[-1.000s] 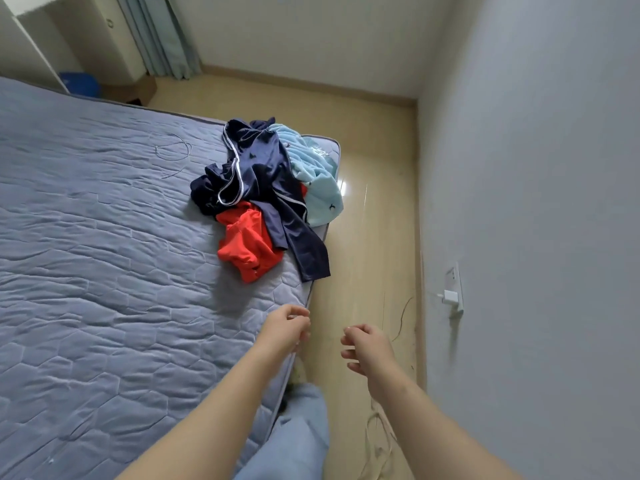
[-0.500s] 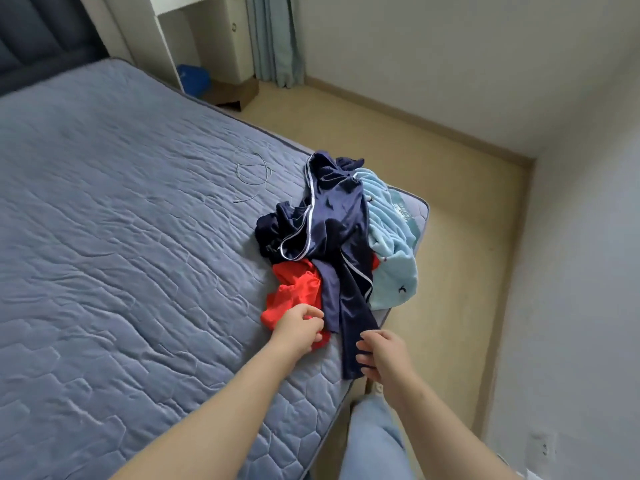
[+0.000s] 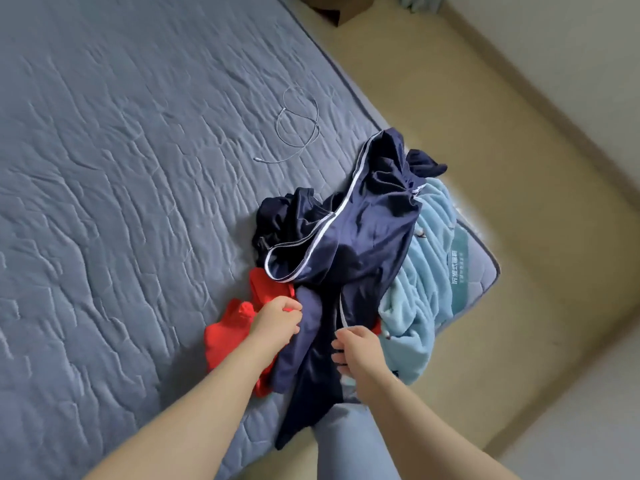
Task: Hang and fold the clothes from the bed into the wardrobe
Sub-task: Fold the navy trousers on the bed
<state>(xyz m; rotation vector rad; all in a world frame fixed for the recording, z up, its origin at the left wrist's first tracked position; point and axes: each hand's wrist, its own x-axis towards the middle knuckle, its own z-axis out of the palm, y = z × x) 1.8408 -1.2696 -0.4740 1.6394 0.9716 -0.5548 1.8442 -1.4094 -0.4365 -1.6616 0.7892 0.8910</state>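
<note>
**Fingers at the clothes pile (image 3: 346,271): nothing hung or folded yet**

1. Fingers (image 3: 292,317) of the left hand (image 3: 277,322): curled, set where the edge of the navy garment (image 3: 360,244) overlaps the red garment (image 3: 225,337). We cannot tell whether they pinch cloth or only rest on it.
2. Fingers (image 3: 337,356) of the right hand (image 3: 362,351): also curled, tips against the lower stretch of the navy garment. We cannot tell whether they have a hold.
3. Navy garment, white piping: topmost in the pile and crumpled. One long end trails over the near edge of the bed (image 3: 121,168), between our two hands.
4. Red garment: bunched, partly under the navy one, showing on the left hand's side.
5. Light blue garment (image 3: 426,296), fleecy: under the navy one on the right hand's side, at the corner of the bed. It lies against the printed mattress label (image 3: 459,268).
6. Bed: grey-blue quilted mattress. A thin cable (image 3: 298,123) lies looped on it, apart from the pile.
7. Wardrobe: not in view. No hanger in view either.

Status, as we judge it: the task is at its very start. All three garments we can count lie in one heap on the bed, none spread, folded or lifted clear. The step in hand looks like taking up the navy garment, since it lies on top and both hands meet it. Still to do are freeing it from the two pieces beneath, hanging or folding it, carrying it to the wardrobe, and then the same for the red and light blue pieces. Further items may lie hidden under the heap; we cannot say.
</note>
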